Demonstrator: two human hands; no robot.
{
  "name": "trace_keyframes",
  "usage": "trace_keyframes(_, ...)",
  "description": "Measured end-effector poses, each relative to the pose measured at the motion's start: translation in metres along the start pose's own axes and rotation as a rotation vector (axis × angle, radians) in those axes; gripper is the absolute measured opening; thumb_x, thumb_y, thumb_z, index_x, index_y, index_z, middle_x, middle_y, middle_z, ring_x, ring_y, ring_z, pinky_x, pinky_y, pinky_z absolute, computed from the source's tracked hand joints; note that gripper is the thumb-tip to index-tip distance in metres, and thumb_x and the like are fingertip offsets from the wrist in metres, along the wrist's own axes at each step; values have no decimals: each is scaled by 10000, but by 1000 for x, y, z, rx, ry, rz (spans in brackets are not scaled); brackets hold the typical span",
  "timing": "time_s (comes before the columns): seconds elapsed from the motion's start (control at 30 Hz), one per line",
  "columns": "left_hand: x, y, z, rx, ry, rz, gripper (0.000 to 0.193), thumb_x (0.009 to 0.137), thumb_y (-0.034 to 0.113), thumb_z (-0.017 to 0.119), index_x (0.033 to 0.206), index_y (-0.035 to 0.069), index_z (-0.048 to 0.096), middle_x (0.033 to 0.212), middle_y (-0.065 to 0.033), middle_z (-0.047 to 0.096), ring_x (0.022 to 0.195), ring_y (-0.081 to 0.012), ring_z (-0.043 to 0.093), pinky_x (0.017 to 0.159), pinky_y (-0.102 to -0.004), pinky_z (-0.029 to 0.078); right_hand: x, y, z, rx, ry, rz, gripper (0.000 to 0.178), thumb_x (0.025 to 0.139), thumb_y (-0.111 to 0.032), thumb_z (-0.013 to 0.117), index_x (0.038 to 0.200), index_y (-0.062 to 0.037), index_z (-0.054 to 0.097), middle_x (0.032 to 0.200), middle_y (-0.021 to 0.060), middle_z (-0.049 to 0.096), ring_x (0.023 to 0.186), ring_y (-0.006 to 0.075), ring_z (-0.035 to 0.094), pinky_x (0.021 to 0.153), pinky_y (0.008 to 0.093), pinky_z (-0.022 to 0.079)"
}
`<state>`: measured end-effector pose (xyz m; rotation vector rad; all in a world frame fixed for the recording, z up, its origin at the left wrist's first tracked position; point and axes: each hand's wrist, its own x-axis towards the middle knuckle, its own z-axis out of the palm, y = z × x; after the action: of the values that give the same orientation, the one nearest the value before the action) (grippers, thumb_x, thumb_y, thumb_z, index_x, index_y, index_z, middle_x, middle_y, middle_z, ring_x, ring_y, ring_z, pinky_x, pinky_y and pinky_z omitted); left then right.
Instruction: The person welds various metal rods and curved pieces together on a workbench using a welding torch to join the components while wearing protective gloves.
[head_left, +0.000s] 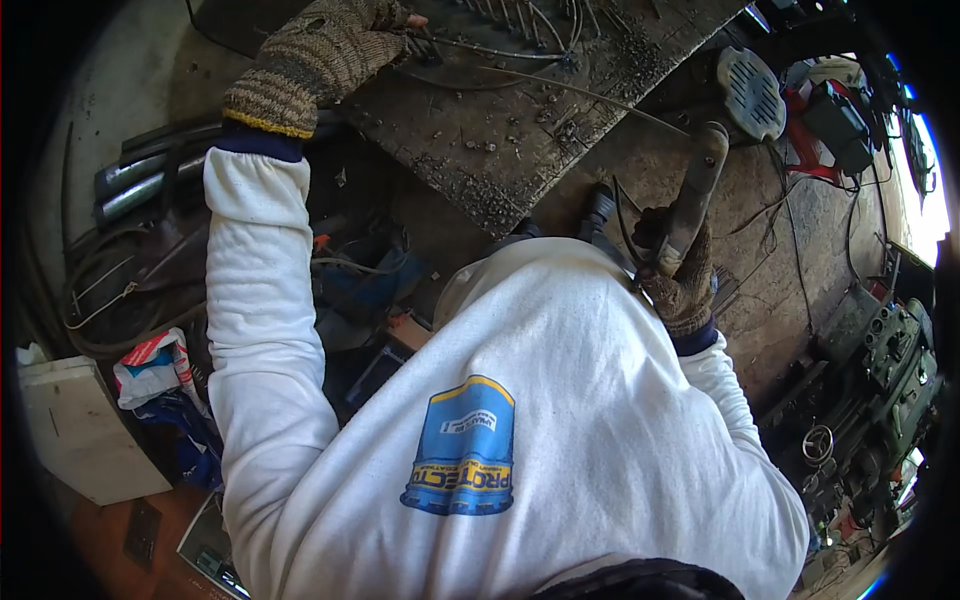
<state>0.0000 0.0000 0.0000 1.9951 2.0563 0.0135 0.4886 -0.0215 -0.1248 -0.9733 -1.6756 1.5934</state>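
My right hand (pixel 685 285), in a dirty knitted glove, grips a welding electrode holder (pixel 697 190) upright at my right side. From its head a long thin welding rod (pixel 590 95) runs left over the metal-topped table (pixel 480 150). My left hand (pixel 325 62), in a brown knitted glove with a yellow cuff, is at the table's far left. Its fingers are closed and bent beside a piece of metalwork (pixel 510 50) made of curved and straight thin bars. A bare fingertip shows at the glove's end; what the fingers hold is hidden.
Dark crumbs of slag lie scattered on the tabletop. A round slotted stool top (pixel 752 95) stands at the right, near a red and black machine (pixel 830 125). Cables (pixel 790 230) trail over the floor. Metal tubes (pixel 140 185) lie at the left, and a lathe-like machine (pixel 880 350) stands far right.
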Motion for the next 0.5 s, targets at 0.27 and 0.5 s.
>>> trace_keyframes(0.27, -7, 3, -9, -45, 4, 0, 371, 930, 284, 723, 1296, 219, 714, 1215, -126, 717, 1111, -334, 677, 964, -430, 536, 3, 5, 7, 82, -2, -16, 905, 789, -387, 897, 1458, -18, 411, 1298, 159, 609, 1126, 248, 627, 980, 430, 523)
trace_keyframes(0.5, -4, -9, -1, -16, -27, -4, 401, 940, 313, 704, 1337, 262, 687, 1237, -127, 700, 1129, -339, 659, 980, -460, 524, 4, 6, 13, 146, 23, 13, 884, 799, -379, 889, 1449, -13, 415, 1283, 150, 611, 1119, 248, 624, 985, 433, 516)
